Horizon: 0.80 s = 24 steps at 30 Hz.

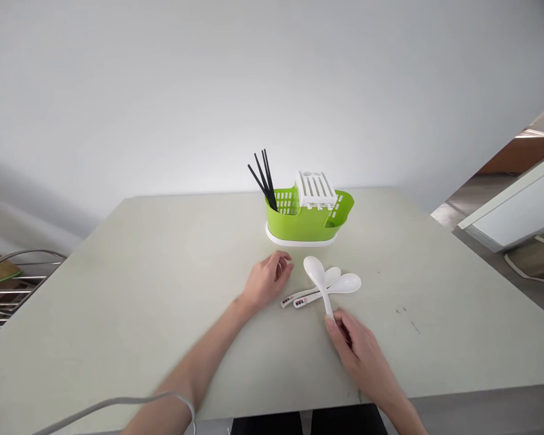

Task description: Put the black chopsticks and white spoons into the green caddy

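Note:
My right hand [360,353] is closed around the handle end of a white soup spoon [320,279]. This spoon's bowl points away from me, over two more white spoons. One of those, the nearer spoon [344,284], lies on the table with its bowl to the right and a dark printed mark on its handle. Partly covered behind it is the farther spoon [330,278], its handle also marked. To the left of the spoons my left hand [268,279] rests on the table, fingers loosely curled and apart from the thumb, with nothing visible in them.
Behind the spoons stands a green utensil holder [299,228] with a white slotted top [316,188] and white base. Several black chopsticks [265,181] lean in its left compartment. A pale cable [118,401] crosses my left forearm. A metal rack [22,284] stands left of the table [163,272].

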{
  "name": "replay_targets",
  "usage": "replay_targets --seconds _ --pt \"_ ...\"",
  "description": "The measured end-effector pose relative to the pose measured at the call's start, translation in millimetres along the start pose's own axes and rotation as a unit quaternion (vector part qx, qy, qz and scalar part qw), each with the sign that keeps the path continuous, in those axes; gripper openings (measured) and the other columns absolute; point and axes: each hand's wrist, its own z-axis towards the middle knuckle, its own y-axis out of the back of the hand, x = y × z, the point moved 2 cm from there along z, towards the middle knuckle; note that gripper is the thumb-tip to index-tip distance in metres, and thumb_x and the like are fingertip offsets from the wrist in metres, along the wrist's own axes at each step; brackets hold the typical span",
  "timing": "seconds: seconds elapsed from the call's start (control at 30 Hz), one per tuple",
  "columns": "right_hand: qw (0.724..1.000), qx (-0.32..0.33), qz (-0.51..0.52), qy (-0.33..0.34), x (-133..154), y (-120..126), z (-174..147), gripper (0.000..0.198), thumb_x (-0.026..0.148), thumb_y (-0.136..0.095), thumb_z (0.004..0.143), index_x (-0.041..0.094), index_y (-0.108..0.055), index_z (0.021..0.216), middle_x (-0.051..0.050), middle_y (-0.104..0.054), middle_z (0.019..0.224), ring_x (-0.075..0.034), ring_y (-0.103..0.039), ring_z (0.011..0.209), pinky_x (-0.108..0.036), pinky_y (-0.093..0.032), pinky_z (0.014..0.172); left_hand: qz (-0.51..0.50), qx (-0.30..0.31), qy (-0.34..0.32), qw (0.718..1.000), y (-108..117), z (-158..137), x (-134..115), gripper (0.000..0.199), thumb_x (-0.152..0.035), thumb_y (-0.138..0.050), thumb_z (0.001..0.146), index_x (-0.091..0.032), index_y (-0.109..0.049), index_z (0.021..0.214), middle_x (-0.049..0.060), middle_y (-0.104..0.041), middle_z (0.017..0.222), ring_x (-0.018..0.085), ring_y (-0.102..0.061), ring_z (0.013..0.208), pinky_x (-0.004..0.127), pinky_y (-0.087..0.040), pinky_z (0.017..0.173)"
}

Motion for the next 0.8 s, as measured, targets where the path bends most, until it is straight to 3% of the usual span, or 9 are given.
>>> replay_targets --seconds 0.2,0.33,0.5,0.67,0.8 --pt "0.998 0.051 0.027 0.003 1 -1 -3 0.042 0.054 -0.040 0.108 0.025 -0.046 0.078 0.003 -0.050 0.068 -0.017 -0.046 0.061 -0.029 -0.038 0.058 0.093 -0.005 -0.144 0.985 -4 -8 -2 0.039 -0.033 -0.048 0.106 -0.024 -0.046 0.144 0.008 -0.067 0.120 0.013 -0.064 0.076 0.026 -0.049 0.065" --pt "0.996 0.069 0.061 -0.004 3 1 -4 0.044 0.055 -0.039 0.108 0.025 -0.042 0.076 0.002 -0.046 0.068 -0.017 -0.043 0.062 -0.028 -0.038 0.058 0.152 0.013 -0.211 0.966 -4 -13 -3 0.036 -0.037 -0.044 0.109 -0.030 -0.053 0.143 0.008 -0.065 0.127 0.010 -0.064 0.069 0.025 -0.051 0.065" --pt "0.992 0.074 0.100 -0.015 5 2 -5 0.044 0.055 -0.040 0.108 0.024 -0.045 0.076 0.002 -0.047 0.069 -0.016 -0.042 0.063 -0.028 -0.037 0.059 0.189 -0.013 -0.220 0.957 -2 -14 -5 0.034 -0.032 -0.038 0.111 -0.030 -0.063 0.135 0.007 -0.069 0.113 0.010 -0.064 0.067 0.023 -0.048 0.062" --pt "0.993 0.035 0.109 -0.034 2 3 -2 0.050 0.061 -0.044 0.105 0.024 -0.043 0.071 0.003 -0.044 0.066 -0.015 -0.040 0.061 -0.027 -0.035 0.056 0.165 -0.028 -0.223 0.960 1 -13 -7 0.035 -0.026 -0.035 0.111 -0.026 -0.066 0.127 0.006 -0.071 0.109 0.010 -0.064 0.065 0.023 -0.045 0.060" --pt "0.991 0.010 0.118 -0.069 -2 5 -1 0.052 0.066 -0.044 0.103 0.023 -0.055 0.075 0.002 -0.046 0.063 -0.016 -0.041 0.058 -0.027 -0.036 0.054 0.125 -0.006 -0.208 0.970 1 -12 -7 0.033 -0.030 -0.037 0.112 -0.023 -0.068 0.119 0.007 -0.073 0.105 0.013 -0.068 0.073 0.023 -0.047 0.065"
